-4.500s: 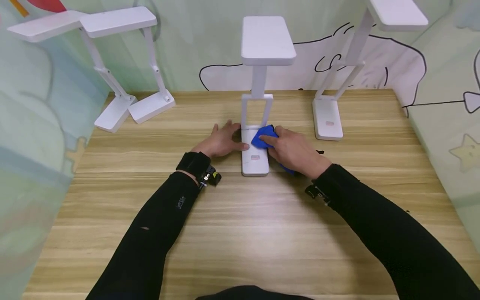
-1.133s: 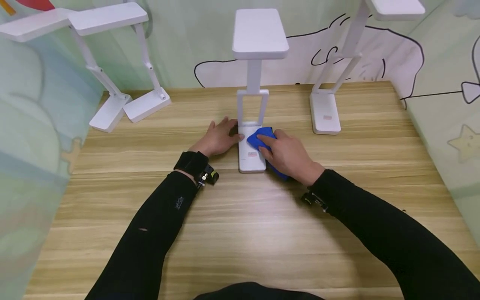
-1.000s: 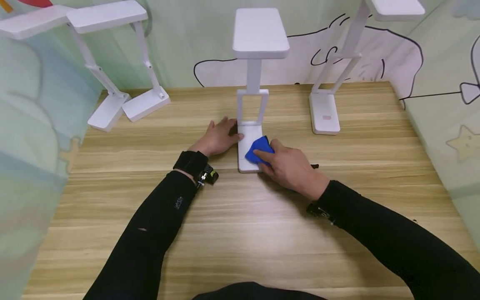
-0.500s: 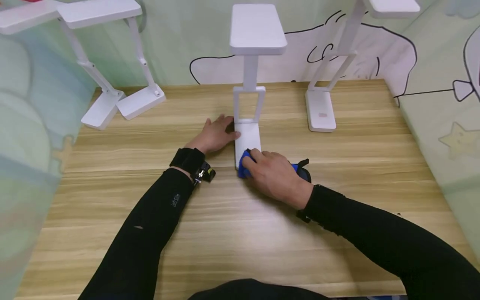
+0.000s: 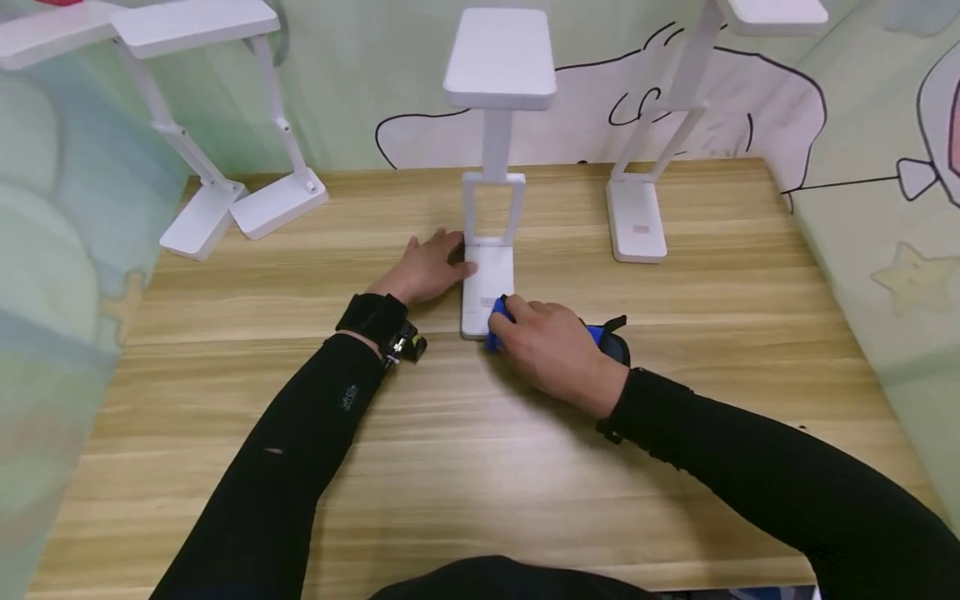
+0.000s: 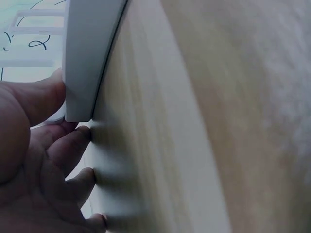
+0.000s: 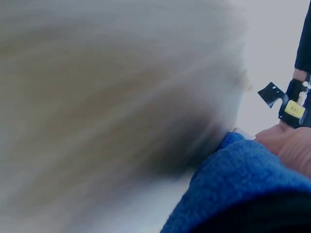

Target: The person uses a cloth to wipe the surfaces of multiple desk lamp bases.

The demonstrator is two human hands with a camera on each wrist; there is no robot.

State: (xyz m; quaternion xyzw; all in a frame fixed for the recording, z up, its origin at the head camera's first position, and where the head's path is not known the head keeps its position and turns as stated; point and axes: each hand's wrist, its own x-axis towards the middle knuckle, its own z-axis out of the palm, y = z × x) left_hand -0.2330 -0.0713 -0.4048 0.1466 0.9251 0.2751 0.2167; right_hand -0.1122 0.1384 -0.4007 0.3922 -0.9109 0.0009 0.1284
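A white folding desk lamp [image 5: 488, 271] stands upright at the middle of the table, its label near the base's front end. My left hand [image 5: 429, 268] holds the base from the left; in the left wrist view the thumb lies on the base [image 6: 90, 63] and the fingers sit low by its edge. With curled fingers, my right hand [image 5: 553, 348] grips a blue cloth [image 5: 498, 311] against the base's right front corner. In the right wrist view the cloth [image 7: 243, 170] bulges from under the hand, and part of it is hidden there.
Two more white lamps stand close together at the back left, one base [image 5: 204, 218] beside the other [image 5: 279, 204]. Another lamp [image 5: 636, 221] is at the back right. A printed fabric wall [image 5: 337, 92] rises behind the wooden table [image 5: 420, 467].
The right hand has drawn the blue cloth forward along the base to its front end, then right to the corner, uncovering the label. The left hand keeps its hold.
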